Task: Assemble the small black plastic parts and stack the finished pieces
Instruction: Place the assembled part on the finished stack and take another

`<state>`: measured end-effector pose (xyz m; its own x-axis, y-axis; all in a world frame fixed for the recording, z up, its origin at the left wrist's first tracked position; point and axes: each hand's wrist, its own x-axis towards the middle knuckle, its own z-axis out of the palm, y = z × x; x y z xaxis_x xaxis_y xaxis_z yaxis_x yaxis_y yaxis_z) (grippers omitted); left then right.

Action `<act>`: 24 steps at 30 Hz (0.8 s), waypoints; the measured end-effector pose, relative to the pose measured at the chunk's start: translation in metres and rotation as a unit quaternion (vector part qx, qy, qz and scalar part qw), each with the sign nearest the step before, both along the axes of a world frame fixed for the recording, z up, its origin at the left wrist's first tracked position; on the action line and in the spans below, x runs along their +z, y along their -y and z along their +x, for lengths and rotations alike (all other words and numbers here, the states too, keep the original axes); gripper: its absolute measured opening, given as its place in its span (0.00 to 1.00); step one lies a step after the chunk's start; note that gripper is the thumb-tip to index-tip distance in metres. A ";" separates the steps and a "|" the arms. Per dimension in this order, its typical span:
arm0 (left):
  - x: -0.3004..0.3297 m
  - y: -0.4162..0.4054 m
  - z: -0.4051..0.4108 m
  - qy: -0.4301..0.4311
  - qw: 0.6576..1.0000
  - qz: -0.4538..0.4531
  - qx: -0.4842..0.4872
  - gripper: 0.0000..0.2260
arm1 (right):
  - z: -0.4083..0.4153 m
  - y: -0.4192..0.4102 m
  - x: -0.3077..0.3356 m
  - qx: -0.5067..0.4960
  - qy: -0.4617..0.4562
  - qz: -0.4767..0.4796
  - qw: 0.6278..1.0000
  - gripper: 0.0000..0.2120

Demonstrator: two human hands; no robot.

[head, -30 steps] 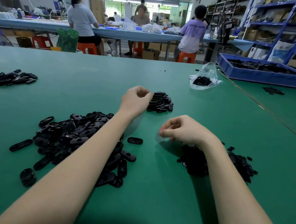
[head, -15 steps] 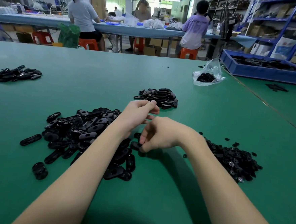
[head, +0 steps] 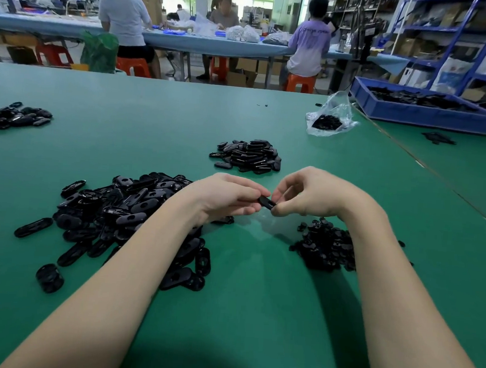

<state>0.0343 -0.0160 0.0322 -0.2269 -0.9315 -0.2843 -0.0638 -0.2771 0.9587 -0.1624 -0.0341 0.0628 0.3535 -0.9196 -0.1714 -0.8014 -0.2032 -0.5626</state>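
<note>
A small black oval part (head: 267,202) is held between both hands above the green table (head: 154,114). My left hand (head: 226,198) pinches its left end, and my right hand (head: 310,195) pinches its right end with curled fingers. Left of my hands lies a big loose heap of black oval shells (head: 119,212). A heap of smaller black pieces (head: 325,247) sits under my right wrist. Beyond my hands is a compact pile of black oval pieces (head: 248,155).
Another pile of black parts (head: 10,117) lies at the far left. A clear plastic bag (head: 328,119) with black parts and a blue tray (head: 422,111) stand at the back right. People sit at a far bench.
My left hand came back from the far pile. My right hand picked an oval part off the table near the big heap. Both hands now meet on it, lifted.
</note>
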 end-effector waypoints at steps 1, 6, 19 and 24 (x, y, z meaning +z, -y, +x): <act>-0.001 0.000 0.000 -0.004 1.000 -0.003 0.011 0.08 | 0.000 0.000 0.001 -0.001 -0.014 0.006 1.000 0.07; -0.003 0.002 0.002 -0.004 0.998 -0.017 0.053 0.07 | 0.000 -0.007 0.011 0.021 -0.183 0.081 0.980 0.11; -0.005 0.002 0.002 -0.004 0.998 -0.016 0.061 0.07 | 0.003 -0.009 0.002 0.002 -0.233 0.094 0.968 0.07; -0.006 0.001 0.000 -0.030 0.996 -0.020 0.083 0.07 | -0.001 -0.005 0.000 -0.016 -0.074 0.042 0.996 0.02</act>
